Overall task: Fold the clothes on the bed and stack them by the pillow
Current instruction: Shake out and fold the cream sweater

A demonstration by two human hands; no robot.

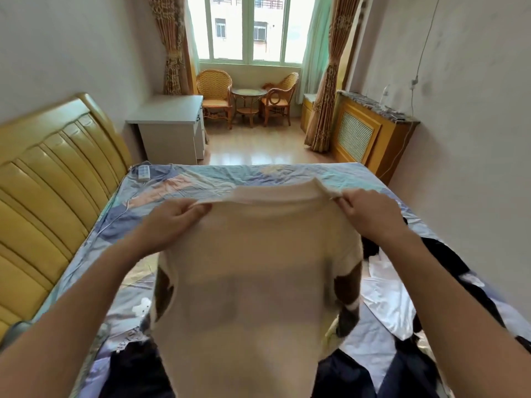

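A cream shirt (253,268) with dark sleeve trim hangs in the air above the bed (201,179). My left hand (169,219) pinches its upper left edge near the collar. At the upper right edge, my right hand (370,211) pinches the fabric too. The shirt is stretched between both hands and hides much of the bed's middle. Dark clothes (459,271) lie on the right side of the bed, more dark fabric (135,372) lies at the near edge, and a white garment (385,291) is spread beside them. No pillow shows.
A yellow padded headboard (51,179) runs along the left. A white remote (143,171) and its cord lie at the bed's far left corner. Beyond the bed stand a white desk (169,130), wicker chairs with a small table (248,101), and a radiator cover (370,133).
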